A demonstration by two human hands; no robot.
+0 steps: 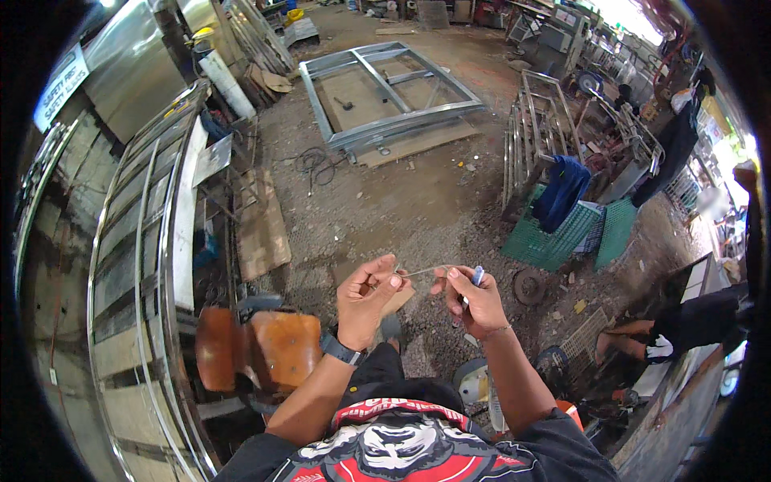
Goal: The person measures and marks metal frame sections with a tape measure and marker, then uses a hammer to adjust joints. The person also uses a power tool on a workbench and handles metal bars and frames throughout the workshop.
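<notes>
Between my hands, in front of my body, stretches a thin, pale, wire-like strand point(426, 271). The fingertips of my left hand point(361, 299) pinch one end of it. My right hand point(475, 301) is closed at the other end, thumb and forefinger together. A slim pen-like thing with a whitish-blue end point(479, 275) also sticks up out of my right hand. Just beside my left fingers shows a small tan flat piece point(399, 298); I cannot tell whether it is held or lies beyond. My left wrist wears a dark watch point(342, 349).
A metal frame point(328, 120) lies ahead with a hammer point(344, 104) inside it. A brown chair point(283, 350) and long metal-edged panels point(132, 265) stand at left. Right are green crates point(534, 239), a blue cloth point(562, 193) and another person's dark-clothed part point(699, 317).
</notes>
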